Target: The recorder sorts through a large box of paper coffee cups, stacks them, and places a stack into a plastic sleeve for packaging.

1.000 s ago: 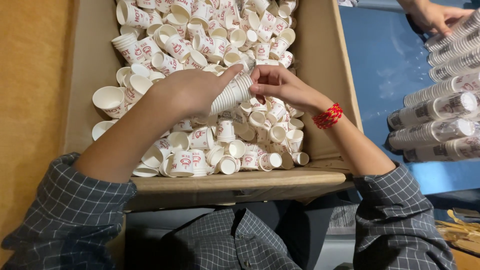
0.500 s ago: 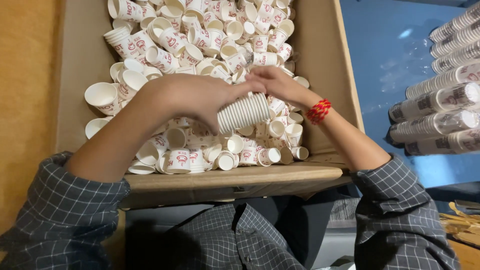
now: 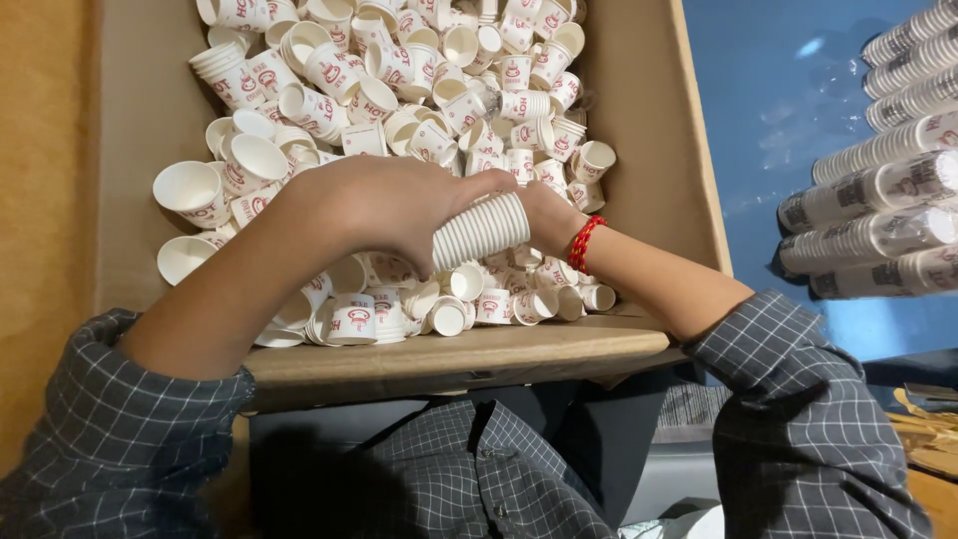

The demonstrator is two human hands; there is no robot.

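A large cardboard box (image 3: 664, 170) holds several loose small white paper cups (image 3: 429, 90) with red print. My left hand (image 3: 384, 215) is closed around a nested stack of cups (image 3: 481, 230), which lies sideways over the box. My right hand (image 3: 547, 215), with a red band on its wrist, is mostly hidden behind the stack's end and touches it down among the loose cups.
To the right, on a blue surface (image 3: 788, 110), lie rows of long stacked cup sleeves (image 3: 878, 215) wrapped in clear plastic. An orange-brown surface (image 3: 40, 200) runs along the box's left side. Brown paper scraps (image 3: 923, 439) sit at the lower right.
The stack has tipped from upright-slanted to nearly level and moved lower in the box. My right hand has slid in behind its end. Another person's hand at the top right is gone.
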